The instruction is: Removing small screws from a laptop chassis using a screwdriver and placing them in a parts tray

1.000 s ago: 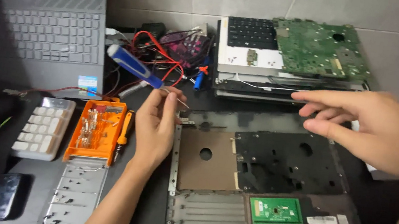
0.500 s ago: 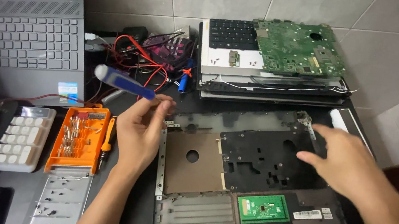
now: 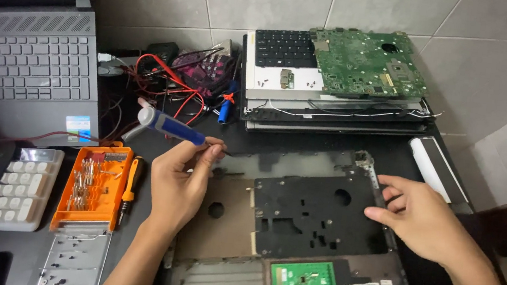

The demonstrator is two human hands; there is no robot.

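My left hand [image 3: 180, 182] is shut on a blue-and-white screwdriver [image 3: 169, 125], its handle pointing up and left, its tip near the upper left corner of an opened laptop base [image 3: 294, 230]. My right hand [image 3: 420, 215] lies flat on the right edge of that base, fingers apart, holding nothing. The base shows a black metal frame, a brown panel and a small green board [image 3: 303, 280] near the front.
A stack of laptop parts topped by a green motherboard [image 3: 370, 63] and a black keyboard sits at the back. A grey laptop [image 3: 29, 72], a white keypad [image 3: 22, 186], an orange bit case [image 3: 92, 188] and an orange screwdriver [image 3: 128, 189] lie left. Red wires [image 3: 177, 86] tangle behind.
My right hand has come down from the air onto the right edge of the laptop base. My left hand stays over the base's upper left corner, and the screwdriver handle has tilted lower.
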